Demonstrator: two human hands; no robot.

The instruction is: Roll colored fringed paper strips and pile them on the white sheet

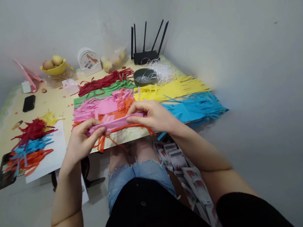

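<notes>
Between my hands, just above the table's front edge, a narrow pink paper strip (116, 123) is stretched sideways. My left hand (87, 134) pinches its left end between thumb and fingers. Its right end is gripped by my right hand (150, 115). Orange fringed paper (122, 111) lies under and behind the strip. Beyond it rests pink fringed paper (99, 106), then green fringe (105, 90) and dark red fringe (105, 81). Yellow fringed paper (173, 88) and blue fringed paper (194, 107) spread to the right.
Finished-looking tassels (33, 135) in several colours lie left on a white sheet (55, 152). A phone (28, 103), a yellow fruit bowl (56, 70), a black router (146, 57) and a dark bowl (145, 78) stand farther back. Packets (197, 184) sit below, beside my legs.
</notes>
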